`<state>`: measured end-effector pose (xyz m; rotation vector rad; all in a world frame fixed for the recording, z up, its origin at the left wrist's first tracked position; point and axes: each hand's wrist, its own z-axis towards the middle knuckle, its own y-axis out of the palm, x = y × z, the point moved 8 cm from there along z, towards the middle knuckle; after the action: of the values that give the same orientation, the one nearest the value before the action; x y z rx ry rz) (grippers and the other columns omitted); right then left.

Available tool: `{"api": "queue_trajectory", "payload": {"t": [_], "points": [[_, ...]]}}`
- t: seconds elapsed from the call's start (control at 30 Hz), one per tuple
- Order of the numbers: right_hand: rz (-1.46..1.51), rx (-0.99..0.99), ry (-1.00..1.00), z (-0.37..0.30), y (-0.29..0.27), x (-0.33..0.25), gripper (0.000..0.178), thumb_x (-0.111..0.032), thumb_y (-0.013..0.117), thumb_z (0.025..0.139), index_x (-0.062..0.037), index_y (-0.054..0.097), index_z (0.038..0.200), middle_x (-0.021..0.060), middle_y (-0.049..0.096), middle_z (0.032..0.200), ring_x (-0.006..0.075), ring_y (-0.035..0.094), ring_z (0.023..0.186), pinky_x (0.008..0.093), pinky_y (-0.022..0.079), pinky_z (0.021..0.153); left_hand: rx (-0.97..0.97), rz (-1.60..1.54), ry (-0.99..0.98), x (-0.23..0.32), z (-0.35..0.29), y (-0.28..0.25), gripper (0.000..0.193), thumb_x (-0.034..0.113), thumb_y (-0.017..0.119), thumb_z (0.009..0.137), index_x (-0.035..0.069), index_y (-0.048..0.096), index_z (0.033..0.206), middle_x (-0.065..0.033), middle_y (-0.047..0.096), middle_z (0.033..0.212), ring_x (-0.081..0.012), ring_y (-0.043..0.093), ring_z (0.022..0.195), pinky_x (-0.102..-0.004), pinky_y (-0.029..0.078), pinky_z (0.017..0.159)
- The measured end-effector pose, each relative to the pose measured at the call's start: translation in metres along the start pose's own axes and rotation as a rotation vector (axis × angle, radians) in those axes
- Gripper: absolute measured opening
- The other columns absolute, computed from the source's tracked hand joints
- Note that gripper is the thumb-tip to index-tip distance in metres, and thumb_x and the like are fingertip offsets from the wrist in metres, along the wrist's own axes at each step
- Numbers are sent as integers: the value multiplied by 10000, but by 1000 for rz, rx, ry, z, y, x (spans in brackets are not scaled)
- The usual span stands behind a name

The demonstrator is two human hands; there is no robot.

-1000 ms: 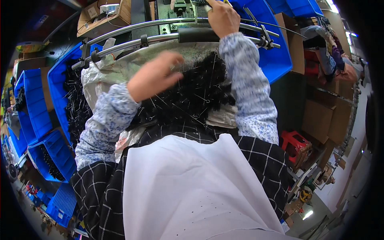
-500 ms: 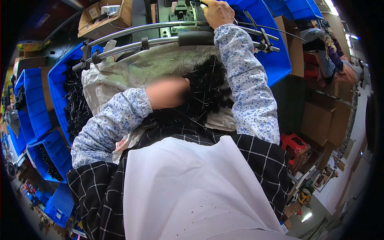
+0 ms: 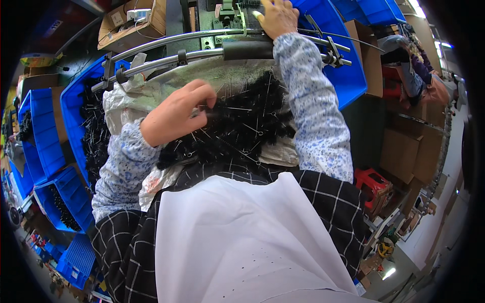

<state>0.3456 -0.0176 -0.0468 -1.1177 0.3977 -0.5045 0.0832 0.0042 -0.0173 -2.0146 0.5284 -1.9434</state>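
Observation:
My left hand [image 3: 177, 112] hovers over the left side of a pile of black bristle brushes with thin wire stems [image 3: 237, 129]. Its fingers are loosely bent, the thumb stands apart from the forefinger, and I see nothing held between them. Up at the bench machine [image 3: 228, 15], my right hand [image 3: 279, 19] has its fingers spread, palm down. Just left of those fingers a black bristle brush [image 3: 249, 3] lies at the machine, partly cut off by the picture's edge. The pile rests on a pale plastic sheet [image 3: 118, 103] in front of me.
Two curved metal rails [image 3: 197, 52] with a dark sleeve cross between me and the machine. Blue bins stand left [image 3: 70, 101] and right [image 3: 348, 76], the left one holding more brushes. A cardboard box [image 3: 132, 25] sits far left. Another person [image 3: 419, 70] is at the far right.
My left hand has moved left and slightly back from the middle of the pile, and its fingers now show clearly. My right hand's fingers have spread beside the machine.

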Motion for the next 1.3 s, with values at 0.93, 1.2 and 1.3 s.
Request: {"api": "queue_trajectory", "payload": {"t": [0.93, 1.2, 1.3], "points": [[29, 151, 32, -9, 15, 22, 282, -222, 591, 764, -93, 692, 993, 115, 680, 987, 305, 589, 1028, 449, 432, 876, 186, -5, 14, 8, -11, -42, 265, -47, 605, 769, 7, 565, 1025, -50, 590, 943, -147, 577, 865, -279, 467, 820], [30, -152, -47, 17, 36, 65, 264, -325, 498, 898, -159, 691, 967, 94, 662, 1000, 323, 631, 918, 450, 499, 785, 154, -51, 45, 1, 5, -33, 274, -29, 593, 775, 23, 565, 1043, -38, 604, 953, -147, 585, 876, -282, 477, 828], [-56, -194, 32, 25, 10, 93, 260, -298, 523, 886, -130, 676, 1012, 105, 659, 1003, 322, 622, 951, 429, 496, 809, 141, -22, 24, 3, 8, -31, 272, -21, 597, 776, 29, 560, 1041, -36, 603, 951, -137, 582, 865, -276, 480, 815]]}}
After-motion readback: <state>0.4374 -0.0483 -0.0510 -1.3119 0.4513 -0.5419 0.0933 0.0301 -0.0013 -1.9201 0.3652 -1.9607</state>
